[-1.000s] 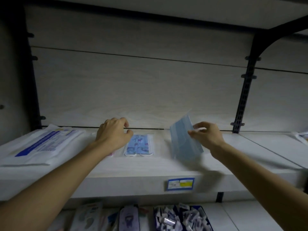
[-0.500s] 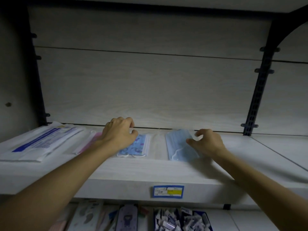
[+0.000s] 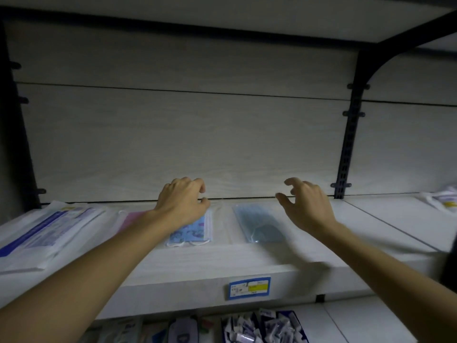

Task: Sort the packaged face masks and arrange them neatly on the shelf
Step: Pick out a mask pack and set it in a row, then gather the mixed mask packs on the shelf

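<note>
A plain blue packaged mask (image 3: 259,225) lies flat on the white shelf (image 3: 247,258), near its middle. My right hand (image 3: 305,206) hovers just right of it, fingers spread, holding nothing. To the left lies a blue patterned mask pack (image 3: 193,232); my left hand (image 3: 184,201) rests on its far end, fingers curled, and hides that part. A pink mask pack (image 3: 132,219) peeks out left of my forearm. A large white and blue pack (image 3: 47,233) lies at the shelf's left end.
A black upright with bracket (image 3: 347,144) stands at the back right. More white packs (image 3: 445,203) lie on the neighbouring shelf at far right. A blue and yellow price label (image 3: 249,287) is on the shelf's front edge. Below, the lower shelf holds several small packaged items (image 3: 259,328).
My right hand laid the plain blue mask pack flat on the shelf, let it go and lifted off to the right. My left hand stayed on the patterned pack.
</note>
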The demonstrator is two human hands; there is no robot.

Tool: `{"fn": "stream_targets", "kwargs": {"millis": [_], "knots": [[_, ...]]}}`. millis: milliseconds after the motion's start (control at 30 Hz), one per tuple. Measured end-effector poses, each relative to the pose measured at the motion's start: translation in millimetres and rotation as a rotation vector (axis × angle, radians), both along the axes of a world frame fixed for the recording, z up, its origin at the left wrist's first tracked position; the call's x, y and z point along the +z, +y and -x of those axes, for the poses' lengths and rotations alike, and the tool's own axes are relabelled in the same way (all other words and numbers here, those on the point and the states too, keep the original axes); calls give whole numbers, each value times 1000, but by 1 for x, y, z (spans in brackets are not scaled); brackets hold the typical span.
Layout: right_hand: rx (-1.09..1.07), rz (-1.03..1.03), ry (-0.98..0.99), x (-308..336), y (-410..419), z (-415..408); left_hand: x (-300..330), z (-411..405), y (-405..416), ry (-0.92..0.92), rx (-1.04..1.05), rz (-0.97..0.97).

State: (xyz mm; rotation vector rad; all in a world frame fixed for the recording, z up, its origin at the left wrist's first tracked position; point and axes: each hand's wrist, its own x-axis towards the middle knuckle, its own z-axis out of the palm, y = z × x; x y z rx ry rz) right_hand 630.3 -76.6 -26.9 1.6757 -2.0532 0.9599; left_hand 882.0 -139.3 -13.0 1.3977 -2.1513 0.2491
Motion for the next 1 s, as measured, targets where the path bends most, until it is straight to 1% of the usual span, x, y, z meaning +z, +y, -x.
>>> {"fn": "stream_targets", "kwargs": {"millis": [133, 267, 400, 533, 767, 867, 1000], "knots": [[-56, 58, 71, -6, 34, 7, -8, 24, 7, 18, -106, -15], [-132, 34, 184, -20, 72, 26, -21, 63, 24, -35, -252, -20], [-153, -12, 216, -16, 110, 49, -20, 104, 45, -62, -355, -1], [-164, -20, 227, -13, 147, 84, -18, 147, 70, -24, -450, 18], [-145, -67, 235, -8, 217, 170, -14, 235, 131, 7, -497, 42], [-163, -57, 261, -7, 255, 215, -16, 278, 162, 21, -508, 50], [-177, -48, 211, -10, 296, 272, -24, 330, 205, 72, -549, 55]]}}
